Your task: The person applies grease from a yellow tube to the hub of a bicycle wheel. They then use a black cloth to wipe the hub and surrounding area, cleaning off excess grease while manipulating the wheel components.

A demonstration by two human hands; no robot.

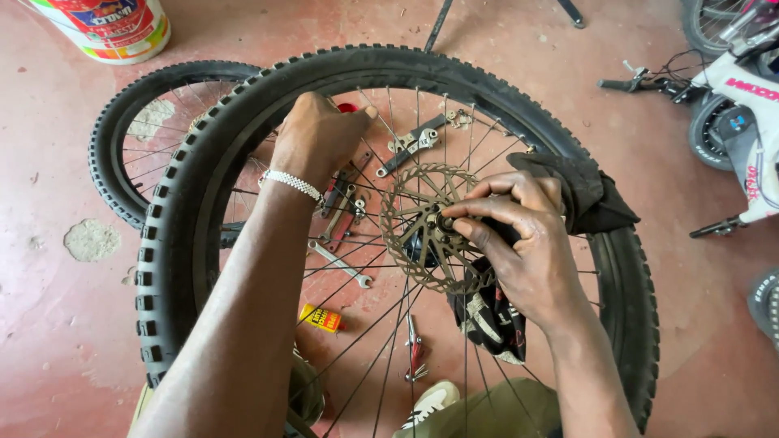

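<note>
Two wheels – two hands, one rag

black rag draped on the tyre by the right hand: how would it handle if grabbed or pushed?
The black rag is probably floppy: it sags in folds over the tyre with a corner drooping outward. It likely weighs little, since it hangs there unpinned. Pushed, it would probably bunch or slide off rather than roll. The right hand is beside it, fingers at the hub.

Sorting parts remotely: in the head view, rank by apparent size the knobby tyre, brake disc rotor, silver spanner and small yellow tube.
1. Knobby tyre
2. Brake disc rotor
3. Silver spanner
4. Small yellow tube
The floor items lie farther away, so those two are less certain.
</note>
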